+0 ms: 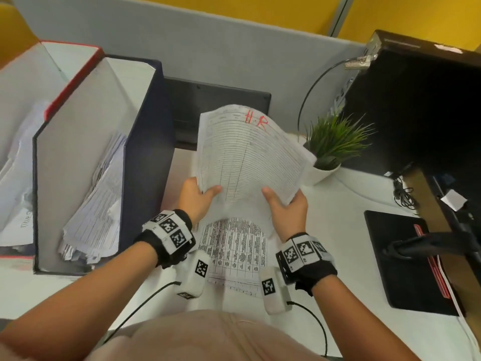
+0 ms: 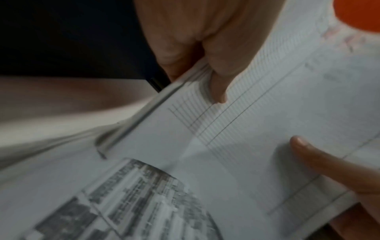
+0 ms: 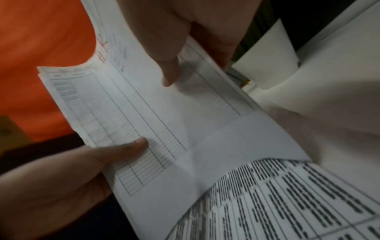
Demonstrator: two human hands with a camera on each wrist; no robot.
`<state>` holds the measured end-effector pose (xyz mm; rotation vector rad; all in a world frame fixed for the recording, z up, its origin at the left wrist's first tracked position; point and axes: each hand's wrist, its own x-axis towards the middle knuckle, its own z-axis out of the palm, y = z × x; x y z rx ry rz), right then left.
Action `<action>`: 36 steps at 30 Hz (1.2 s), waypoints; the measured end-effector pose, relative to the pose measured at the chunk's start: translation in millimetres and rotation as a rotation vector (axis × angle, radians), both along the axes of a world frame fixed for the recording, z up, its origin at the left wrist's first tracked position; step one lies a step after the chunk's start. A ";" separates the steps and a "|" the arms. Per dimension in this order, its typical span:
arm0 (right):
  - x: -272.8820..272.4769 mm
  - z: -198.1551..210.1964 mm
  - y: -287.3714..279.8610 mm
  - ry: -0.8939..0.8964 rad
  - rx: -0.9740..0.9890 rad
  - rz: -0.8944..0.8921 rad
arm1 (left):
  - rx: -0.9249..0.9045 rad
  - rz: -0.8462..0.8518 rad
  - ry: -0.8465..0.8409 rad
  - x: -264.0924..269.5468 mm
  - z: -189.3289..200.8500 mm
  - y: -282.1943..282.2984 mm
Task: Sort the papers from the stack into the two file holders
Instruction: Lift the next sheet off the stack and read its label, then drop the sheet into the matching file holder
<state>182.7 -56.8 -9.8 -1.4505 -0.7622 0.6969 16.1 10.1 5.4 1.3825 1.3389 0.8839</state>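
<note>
Both hands gripped one lifted bundle of printed forms [image 1: 250, 155] by its near edge: the left hand [image 1: 196, 198] pinched the left corner, thumb on top and fingers beneath, and the right hand [image 1: 287, 207] did the same at the right corner. Judged from its sag between the two grips, the bundle was light and limp, several thin sheets that could slide apart or crease, so a two-corner hold or a flat palm underneath looked wisest. It carried red handwriting near its far edge. Under the wrists lay the remaining stack [image 1: 235, 252] on the white desk [image 1: 338, 230], its sheet count impossible to tell. To the left stood two file holders, both already holding papers: a dark blue one [image 1: 145, 142] close by and a red-edged one [image 1: 73, 82] beyond it. Farther off were one potted plant [image 1: 335, 142] and one black computer tower [image 1: 426, 105].
</note>
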 end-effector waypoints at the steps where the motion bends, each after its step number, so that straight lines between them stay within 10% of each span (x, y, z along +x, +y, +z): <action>1: -2.8 -3.4 0.0 -0.038 -0.035 0.023 | -0.035 -0.003 0.018 0.9 -1.0 0.5; 12: 5.5 25.3 11.0 -0.103 0.065 0.148 | 0.209 0.006 0.056 -35.2 81.9 11.1; 23: 26.8 -45.9 -12.1 -0.301 -0.282 0.224 | 0.118 0.322 0.275 -220.8 161.8 35.2; 36: 28.1 -79.9 -35.8 -0.642 -0.639 0.105 | 0.040 0.320 0.840 -297.1 108.8 81.9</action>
